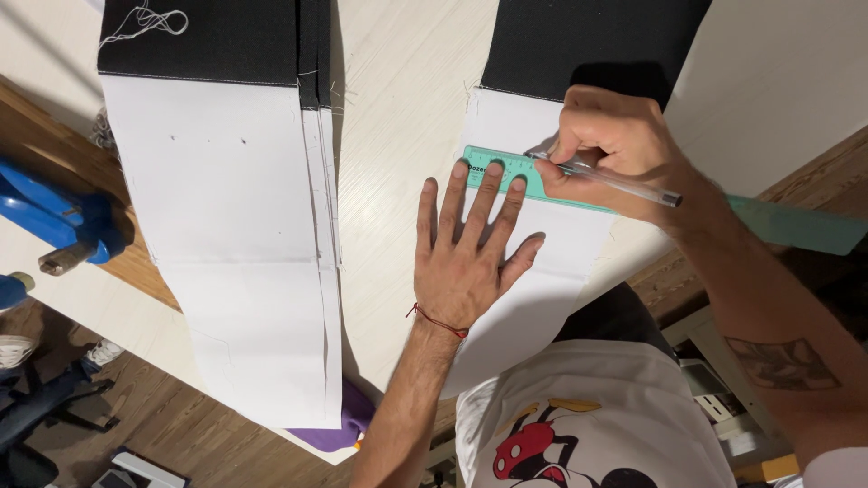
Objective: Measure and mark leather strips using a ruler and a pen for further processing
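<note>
Fabric under work is the white-and-black panel [551, 262] lying on the right part of the pale tabletop [398, 117], its white half toward the person and its black half running off the top edge of view. A green ruler [506, 172] lies across the white half, just below the seam with the black cloth, slanting down to the right and reaching past the panel's edge.

Pressed flat, fingers spread, the left hand [466, 244] pins the panel, with its fingertips on the ruler's lower edge; it closes on nothing. The right hand [610, 145] is closed around a clear pen [615, 181], whose tip sits at the ruler's upper edge near the left end.

By my judgement a line is just being ruled: the tip stands at one end of the ruler, and no drawn mark can be made out on this panel, so most of the stroke seems left to do. Whether other marks are already made here is too faint to tell.

To the left, well apart, lies a stack of similar panels [226, 226], the top one showing two small dark dots and a faint pencilled outline near its lower end. Loose white thread [149, 20] rests on the stack's black end. At the far left a blue clamp [63, 221] grips the tabletop's edge.
</note>
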